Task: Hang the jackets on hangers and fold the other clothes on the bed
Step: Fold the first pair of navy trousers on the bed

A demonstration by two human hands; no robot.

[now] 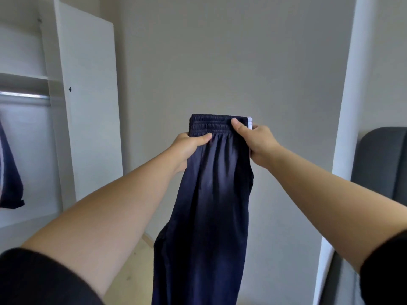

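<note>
Dark navy track pants [207, 216] with an elastic waistband and a white side stripe hang in the air in front of me, folded lengthwise, legs dropping out of the bottom of the view. My left hand [188, 148] pinches the left end of the waistband, thumb on the front. My right hand [256, 140] grips the right end by the white stripe, thumb on the band. Both arms are stretched out at chest height. The bed is not in view.
An open white wardrobe [88, 106] stands at the left with a metal rail [24, 95] and a dark navy garment [10, 179] hanging under it. A grey upholstered headboard or chair [381, 164] is at the right edge. Plain wall ahead, light wood floor below.
</note>
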